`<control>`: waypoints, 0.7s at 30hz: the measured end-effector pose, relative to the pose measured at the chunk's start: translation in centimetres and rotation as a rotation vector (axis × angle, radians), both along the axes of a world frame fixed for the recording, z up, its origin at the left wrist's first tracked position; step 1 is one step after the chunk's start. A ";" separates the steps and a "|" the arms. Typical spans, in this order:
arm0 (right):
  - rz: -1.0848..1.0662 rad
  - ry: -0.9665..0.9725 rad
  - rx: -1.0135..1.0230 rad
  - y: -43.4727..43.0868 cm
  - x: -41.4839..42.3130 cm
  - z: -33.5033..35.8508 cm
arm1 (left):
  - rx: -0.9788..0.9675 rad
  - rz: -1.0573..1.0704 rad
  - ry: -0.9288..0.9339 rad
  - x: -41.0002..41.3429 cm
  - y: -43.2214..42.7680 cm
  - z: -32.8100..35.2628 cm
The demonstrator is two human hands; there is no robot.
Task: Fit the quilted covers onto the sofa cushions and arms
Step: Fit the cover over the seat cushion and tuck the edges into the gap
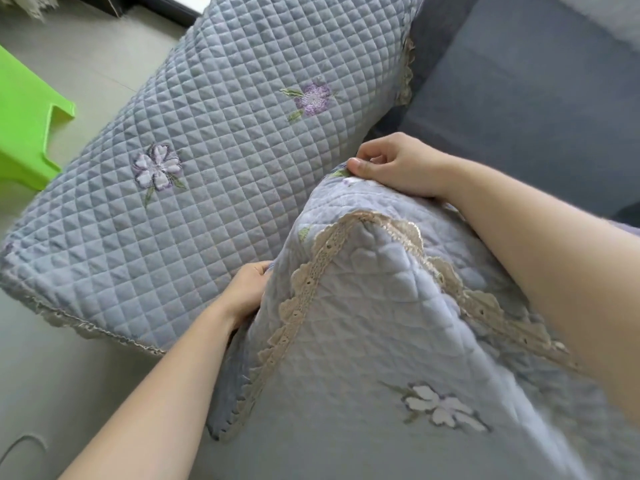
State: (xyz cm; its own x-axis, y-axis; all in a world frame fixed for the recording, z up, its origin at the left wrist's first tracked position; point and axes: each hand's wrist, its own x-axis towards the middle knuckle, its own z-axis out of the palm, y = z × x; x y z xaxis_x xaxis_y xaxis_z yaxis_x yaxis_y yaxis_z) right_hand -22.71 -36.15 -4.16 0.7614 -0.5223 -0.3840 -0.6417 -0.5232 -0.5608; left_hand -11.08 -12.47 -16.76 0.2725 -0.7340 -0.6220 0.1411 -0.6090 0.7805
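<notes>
A grey-blue quilted cover with purple embroidered flowers and lace edging lies over the sofa arm at the left. A second, lighter quilted cover with beige lace trim is bunched up in front of me, beside the arm. My left hand grips its left edge, fingers curled into the fabric next to the arm. My right hand pinches its upper fold between thumb and curled fingers, close to the seat. Beyond it, the bare dark blue seat cushion shows at the upper right.
A bright green plastic stool stands on the pale tiled floor at the left of the sofa arm. A dark baseboard or door frame runs along the top edge. The grey sofa front shows at the lower left.
</notes>
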 end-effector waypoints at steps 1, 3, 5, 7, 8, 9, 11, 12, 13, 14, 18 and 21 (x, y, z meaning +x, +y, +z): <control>-0.013 -0.003 -0.031 -0.4 -0.1 -0.1 | 0.002 -0.020 -0.044 -0.1 -0.7 0.0; -0.053 0.015 -0.076 -1.1 0.0 -0.6 | 0.008 -0.051 -0.123 0.2 -2.1 0.2; -0.099 0.061 -0.104 -1.6 0.0 -1.1 | 0.000 0.001 -0.201 0.8 -4.0 0.9; -0.138 0.124 -0.121 -1.9 -0.4 -1.4 | -0.051 0.144 -0.048 1.4 -6.3 2.6; -0.165 0.148 -0.119 -1.9 -0.9 -1.5 | -0.087 0.148 0.158 1.7 -7.6 3.7; -0.199 0.158 -0.112 -2.1 -1.8 -1.3 | -0.116 0.100 0.345 1.8 -9.1 4.8; -0.223 0.172 -0.129 -2.0 -4.3 -0.5 | -0.173 -0.015 0.408 1.9 -11.3 6.2; -0.212 0.183 -0.153 -1.9 -6.0 0.1 | -0.198 -0.056 0.308 2.0 -12.3 6.6; -0.199 0.193 -0.180 -1.7 -7.8 0.9 | -0.212 -0.085 0.187 2.2 -12.9 6.8; -0.187 0.208 -0.206 -1.7 -10.0 1.7 | -0.202 -0.130 0.101 2.2 -13.4 6.9; -0.168 0.264 -0.175 -1.0 -15.6 3.9 | -0.106 -0.420 -0.006 2.4 -14.6 8.6; -0.205 0.046 -0.282 -0.5 -16.1 3.6 | -0.093 -0.585 -0.115 1.6 -16.5 10.9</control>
State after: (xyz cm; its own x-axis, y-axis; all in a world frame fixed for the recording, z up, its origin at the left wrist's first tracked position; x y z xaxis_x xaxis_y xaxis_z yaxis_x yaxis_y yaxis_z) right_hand -38.85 -36.64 -0.59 0.6148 -0.7531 -0.2342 -0.7709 -0.5111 -0.3801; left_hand -9.43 -28.95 -5.89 -0.1313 -0.8324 -0.5384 -0.2852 -0.4884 0.8247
